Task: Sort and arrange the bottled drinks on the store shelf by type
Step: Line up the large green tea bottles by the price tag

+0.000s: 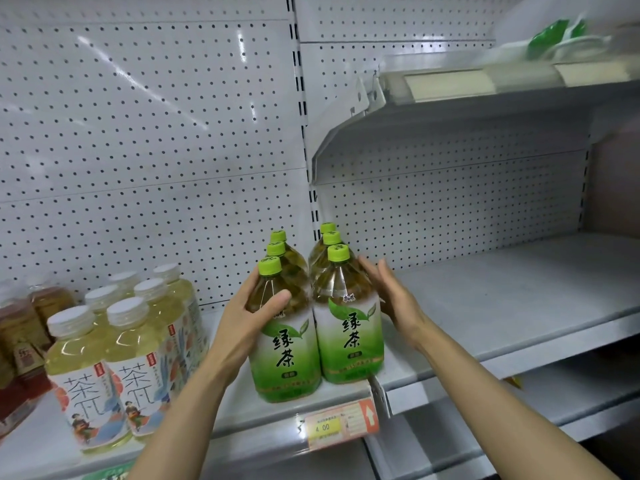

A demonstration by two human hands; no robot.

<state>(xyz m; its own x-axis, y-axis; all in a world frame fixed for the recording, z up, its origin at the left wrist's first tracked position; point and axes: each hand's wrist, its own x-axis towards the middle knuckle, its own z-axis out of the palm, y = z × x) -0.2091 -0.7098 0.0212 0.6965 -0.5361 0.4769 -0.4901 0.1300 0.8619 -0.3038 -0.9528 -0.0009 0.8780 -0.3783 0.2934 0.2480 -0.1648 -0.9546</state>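
Flanking two rows of green tea bottles [318, 327]: left hand [256, 313] wraps the front-left bottle; right hand [391, 296], at 3 o'clock, open-palmed, apparently touching.

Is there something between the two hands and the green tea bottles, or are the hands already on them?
Nothing visible stands between. The left hand is wrapped around the shoulder of the front-left green tea bottle, and the right hand lies flat against the right side of the front-right green tea bottle.

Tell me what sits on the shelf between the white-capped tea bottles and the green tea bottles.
Only the left hand and its forearm cross that gap; the shelf under them is bare, as the head view shows.
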